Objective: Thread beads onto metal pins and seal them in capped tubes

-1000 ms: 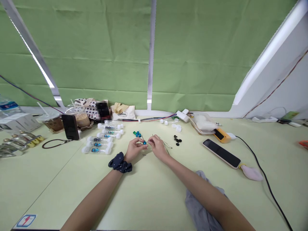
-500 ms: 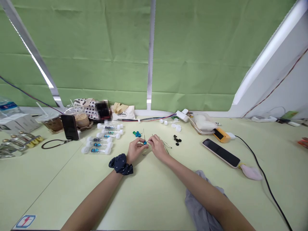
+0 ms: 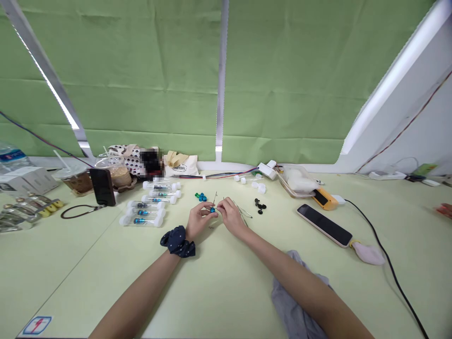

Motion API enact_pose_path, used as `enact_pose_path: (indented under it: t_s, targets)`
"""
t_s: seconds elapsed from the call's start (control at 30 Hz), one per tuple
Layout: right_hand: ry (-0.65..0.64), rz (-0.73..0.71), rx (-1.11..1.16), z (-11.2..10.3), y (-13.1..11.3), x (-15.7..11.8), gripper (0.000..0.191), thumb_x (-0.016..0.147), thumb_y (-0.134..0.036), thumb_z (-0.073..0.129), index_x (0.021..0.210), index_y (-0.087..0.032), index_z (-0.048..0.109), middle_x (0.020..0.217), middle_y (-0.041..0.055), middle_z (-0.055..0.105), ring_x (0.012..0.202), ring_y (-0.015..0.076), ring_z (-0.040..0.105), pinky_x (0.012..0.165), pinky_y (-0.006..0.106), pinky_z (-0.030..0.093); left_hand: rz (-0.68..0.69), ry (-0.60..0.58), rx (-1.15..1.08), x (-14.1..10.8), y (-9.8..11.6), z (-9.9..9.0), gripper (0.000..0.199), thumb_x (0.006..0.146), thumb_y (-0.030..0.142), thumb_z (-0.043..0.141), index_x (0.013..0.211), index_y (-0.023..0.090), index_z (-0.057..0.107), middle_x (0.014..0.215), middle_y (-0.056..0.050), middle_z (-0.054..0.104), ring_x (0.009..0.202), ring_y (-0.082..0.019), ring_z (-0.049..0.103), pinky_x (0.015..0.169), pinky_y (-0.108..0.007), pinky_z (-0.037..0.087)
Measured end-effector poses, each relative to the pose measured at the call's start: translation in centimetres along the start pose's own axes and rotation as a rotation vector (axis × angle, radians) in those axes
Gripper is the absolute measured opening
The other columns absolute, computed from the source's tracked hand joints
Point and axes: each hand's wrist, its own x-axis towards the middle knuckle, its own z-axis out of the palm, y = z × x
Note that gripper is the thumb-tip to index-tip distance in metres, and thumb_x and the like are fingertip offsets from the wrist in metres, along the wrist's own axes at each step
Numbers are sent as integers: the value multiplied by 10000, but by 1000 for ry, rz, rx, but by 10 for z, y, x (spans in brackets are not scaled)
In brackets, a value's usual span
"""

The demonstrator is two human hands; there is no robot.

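A shiny blue bead (image 3: 212,210) sits between the thumb and fingers of my left hand (image 3: 198,220), with a thin wire (image 3: 215,197) standing up from it, tilted a little right. Close beside, the fingertips of my right hand (image 3: 230,214) are pinched together near the bead; what they hold is too small to make out. Several more blue and green beads (image 3: 202,197) lie on the table just beyond my left hand. Thin metal wires or rods (image 3: 243,211) lie beside my right hand, partly hidden by it. Farther right are several small black round pieces (image 3: 260,205).
Clear tubes with white caps (image 3: 143,220) lie to the left, near an upright phone (image 3: 102,186) and drink cups (image 3: 75,179). White caps (image 3: 260,188) and a plastic tray (image 3: 298,181) stand at the back. On the right are another phone (image 3: 325,224) and a black cable (image 3: 384,249).
The wire's upper end has swung slightly to the right. Both hands stay in nearly the same place, with the bead still in my left fingers.
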Motion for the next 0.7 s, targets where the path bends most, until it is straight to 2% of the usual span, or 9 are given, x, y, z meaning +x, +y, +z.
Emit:
enact_pose_path:
  t_s: [0.3, 0.5, 0.7]
  targets:
    - [-24, 0, 14, -1, 4, 1, 153, 843, -142, 400, 778, -205, 522, 811, 26, 498, 707, 148, 491, 653, 263, 388, -24, -83, -92, 1, 0, -1, 368, 619, 309, 745, 927, 174, 594, 716, 6, 546, 575, -135, 592, 613, -298, 489]
    - [-35, -7, -9, -1, 5, -1, 145, 847, -146, 398, 795, -207, 519, 827, 28, 498, 723, 153, 497, 669, 267, 393, -7, -107, -125, 2, -4, -2, 383, 626, 295, 747, 960, 181, 598, 730, 12, 506, 550, -89, 532, 553, -249, 469]
    - [-34, 10, -12, 0, 4, -2, 152, 838, -139, 397, 799, -210, 524, 828, 25, 496, 728, 158, 498, 667, 278, 397, -47, -200, -137, 3, -1, -4, 431, 655, 327, 727, 1034, 195, 571, 750, 24, 444, 554, -67, 492, 503, -198, 421]
